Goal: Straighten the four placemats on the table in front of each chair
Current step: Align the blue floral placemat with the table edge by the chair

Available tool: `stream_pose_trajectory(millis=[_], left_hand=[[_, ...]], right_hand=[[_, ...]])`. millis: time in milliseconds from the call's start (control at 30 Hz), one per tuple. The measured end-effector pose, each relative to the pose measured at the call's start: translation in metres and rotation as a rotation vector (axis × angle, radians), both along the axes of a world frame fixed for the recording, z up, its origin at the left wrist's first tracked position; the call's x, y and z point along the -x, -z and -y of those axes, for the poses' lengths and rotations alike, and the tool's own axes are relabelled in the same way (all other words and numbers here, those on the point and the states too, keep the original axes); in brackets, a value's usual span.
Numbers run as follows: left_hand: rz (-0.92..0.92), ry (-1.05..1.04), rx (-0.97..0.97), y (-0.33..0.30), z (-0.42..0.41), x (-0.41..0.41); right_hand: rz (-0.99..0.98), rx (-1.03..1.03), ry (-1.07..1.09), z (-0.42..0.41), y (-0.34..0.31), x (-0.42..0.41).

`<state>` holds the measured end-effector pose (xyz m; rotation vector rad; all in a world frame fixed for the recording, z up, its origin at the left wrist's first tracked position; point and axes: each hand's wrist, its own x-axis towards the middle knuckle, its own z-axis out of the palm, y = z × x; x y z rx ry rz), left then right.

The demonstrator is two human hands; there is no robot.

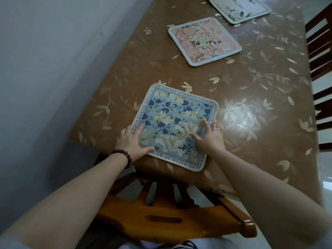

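Blue floral placemat [175,126] lying flat on the brown leaf-patterned bench [251,97], near the bench edge just beyond the wooden chair [167,211]. Left hand [132,142], fingers spread, pressed flat on the blue placemat's near left corner; beaded bracelet [124,156] at its wrist. Right hand [209,136], fingers spread, flat across the same placemat's right edge. Pink floral placemat [204,41] farther along the bench, well apart from the blue one and turned at an angle. White placemat [239,8] beyond the pink one, partly out of view.
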<state>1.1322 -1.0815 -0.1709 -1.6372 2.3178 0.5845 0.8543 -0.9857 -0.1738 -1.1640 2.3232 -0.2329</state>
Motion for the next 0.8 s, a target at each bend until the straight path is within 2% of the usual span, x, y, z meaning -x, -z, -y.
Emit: stream_pose_trajectory(millis=[167,300,433,800], left_hand=[[-0.038,-0.034,-0.006,0.000,-0.028,-0.008],[0.018,0.004,0.019,0.000,-0.032,-0.007],[0.046,0.024,0.025,0.001,-0.035,-0.002],[0.023,0.025,0.031,0.001,-0.042,0.001]], right_hand=[[0.126,0.043,0.050,-0.016,-0.011,-0.009],[0.203,0.031,0.140,-0.052,-0.017,-0.040],[0.186,-0.045,0.102,-0.069,-0.017,-0.063],[0.197,-0.071,0.182,-0.073,-0.023,-0.079]])
